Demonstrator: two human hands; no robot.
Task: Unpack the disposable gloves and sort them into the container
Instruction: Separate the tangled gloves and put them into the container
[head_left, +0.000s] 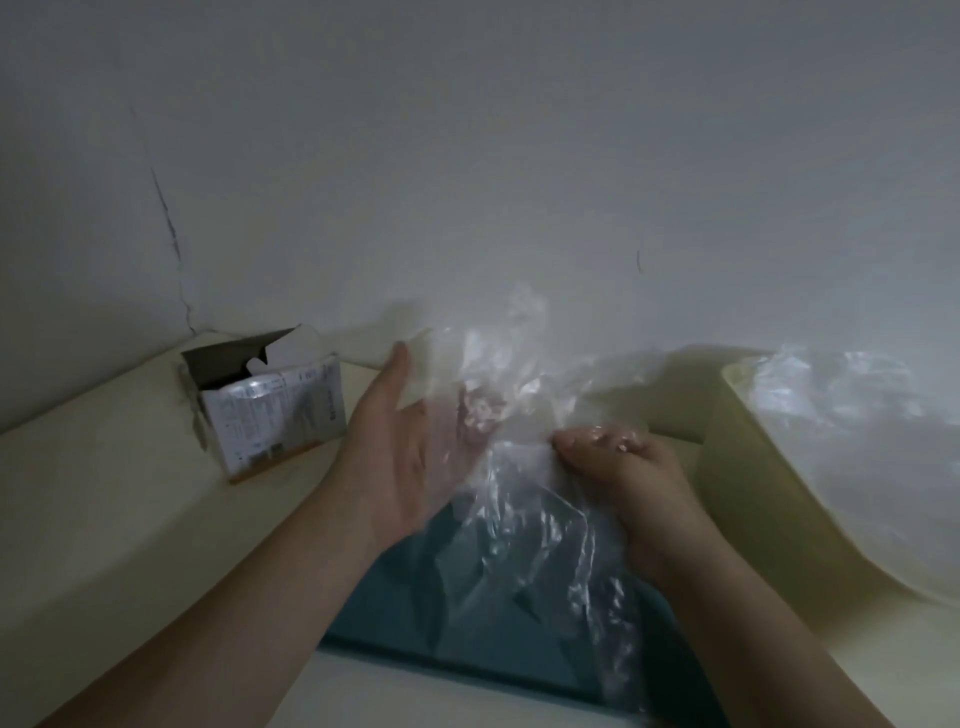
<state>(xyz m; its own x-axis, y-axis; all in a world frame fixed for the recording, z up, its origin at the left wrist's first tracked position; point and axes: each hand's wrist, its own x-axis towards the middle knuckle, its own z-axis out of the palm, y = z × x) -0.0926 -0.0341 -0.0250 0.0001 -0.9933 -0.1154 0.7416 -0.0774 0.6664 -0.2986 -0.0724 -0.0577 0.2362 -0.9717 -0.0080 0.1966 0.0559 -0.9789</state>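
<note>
Clear, crinkled plastic fills the middle of the frame: a bunch of disposable gloves (524, 519) held up between both hands, above a teal tray (384, 623) at the lower centre. The left hand (410, 457) comes in from the lower left, its forearm slanting up toward the centre. Its palm faces right, the thumb points straight up, and the fingers are stretched out flat against the film, their tips blurred behind it. The right hand (618, 467) enters from the lower right with its back toward the camera, fingers curled in and pinching a fold of the plastic just right of the frame's centre. The two hands are near each other but apart, with film between them.

The bunch hangs lengthwise from top to bottom. Its upper end rises in a loose crumple toward the white wall (467, 156) at the upper centre, and its lower end trails over the tray toward the bottom edge, drifting slightly right. Single gloves cannot be told apart in it.

At the right a pale yellow container (737, 467) stands on the cream surface (104, 493), with a heap of loose gloves (857, 441) inside it. At the left, well apart from the hands, an open cardboard box (275, 415) stands on the surface near the wall with its flap raised
</note>
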